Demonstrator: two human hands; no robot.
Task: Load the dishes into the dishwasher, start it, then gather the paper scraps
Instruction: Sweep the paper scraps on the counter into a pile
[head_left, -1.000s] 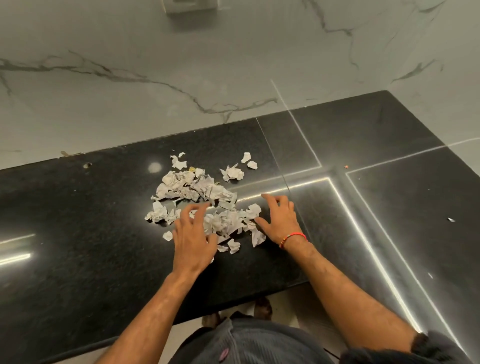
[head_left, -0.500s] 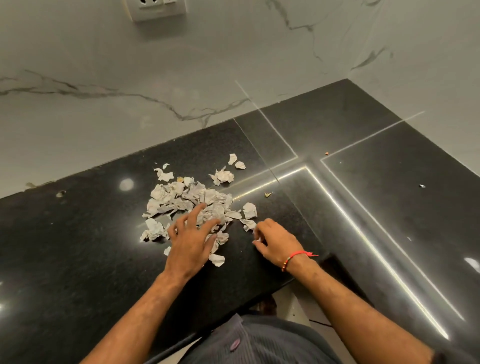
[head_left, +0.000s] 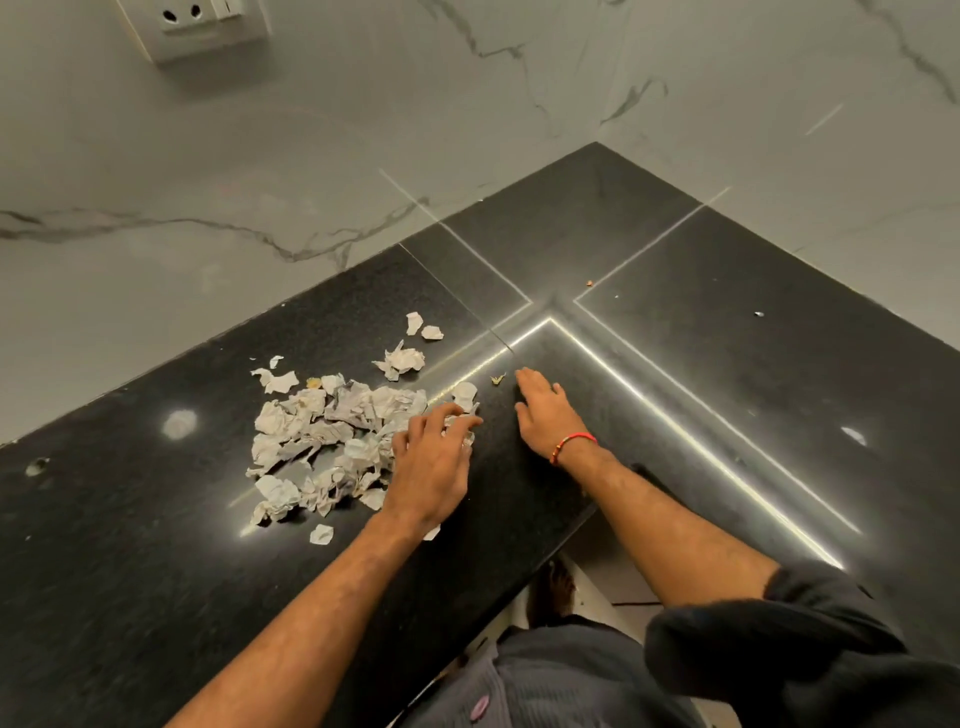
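- Step in hand: the last one, gathering the paper scraps; no dishes or dishwasher are in view.
- Left hand (head_left: 434, 462): fingers curled down onto the right edge of the paper scraps (head_left: 332, 441), clawing at several pieces.
- Right hand (head_left: 545, 410): flat on the bare counter (head_left: 130, 571) just right of the pile, fingers straight, holding nothing.
- Pile location: loosely heaped on the black counter, left of the bright seam lines.
- Next move, as judged: sweep both hands inward to compact the heap, then lift it.
- Strays: one piece near the counter's front edge (head_left: 321, 533); a crumpled scrap (head_left: 402, 359) and two small bits (head_left: 423, 326) lie beyond the heap.
- Obstruction: none; a wall socket (head_left: 195, 26) sits well apart.
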